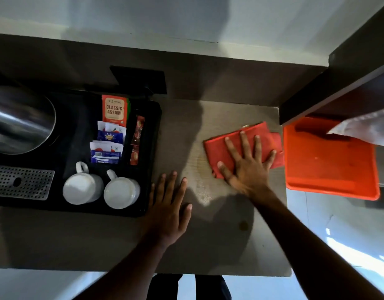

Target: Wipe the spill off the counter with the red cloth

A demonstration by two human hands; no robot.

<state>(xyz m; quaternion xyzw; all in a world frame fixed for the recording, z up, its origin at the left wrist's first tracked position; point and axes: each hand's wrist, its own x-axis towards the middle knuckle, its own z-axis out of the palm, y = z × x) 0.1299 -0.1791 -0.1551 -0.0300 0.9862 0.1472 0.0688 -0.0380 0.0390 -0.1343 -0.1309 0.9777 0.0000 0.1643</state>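
Hands [247,167] [169,204] flat, right apparently pressing red cloth [221,148].

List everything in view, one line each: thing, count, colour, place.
counter: one, grey-brown, centre
spill: one, pale wet patch, between the hands
red cloth: one, red, under right hand
black tray: one, black, left
mugs: two, white, tray front
tea packet: one, orange, tray back
sachets: several, blue-white, tray middle
kettle: one, steel, far left
orange bin: one, orange, right
left hand: flat on counter
right hand: flat on cloth
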